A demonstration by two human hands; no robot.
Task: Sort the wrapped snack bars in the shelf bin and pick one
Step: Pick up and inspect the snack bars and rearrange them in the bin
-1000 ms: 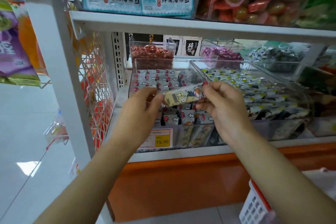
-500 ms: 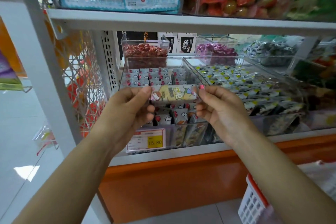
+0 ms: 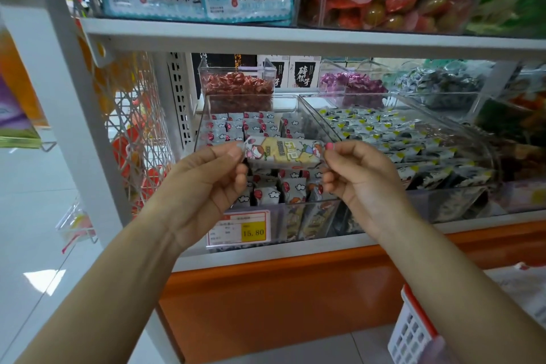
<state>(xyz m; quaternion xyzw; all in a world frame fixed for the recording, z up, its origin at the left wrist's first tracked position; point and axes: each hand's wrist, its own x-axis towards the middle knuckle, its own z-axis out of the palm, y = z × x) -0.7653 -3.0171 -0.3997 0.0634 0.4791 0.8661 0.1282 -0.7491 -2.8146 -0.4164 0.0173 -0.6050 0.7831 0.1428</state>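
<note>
Snack bar (image 3: 282,154) before white shop shelf (image 3: 295,41)

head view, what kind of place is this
Most likely a shop's snack aisle: a yellow price tag reading 15.80 at the front of a clear bin of wrapped bars, stocked white shelving, and a shopping basket at lower right.

The left hand (image 3: 206,177) and right hand (image 3: 359,177) pinch a snack bar (image 3: 282,152) by its ends above the clear bin (image 3: 310,213)
</note>
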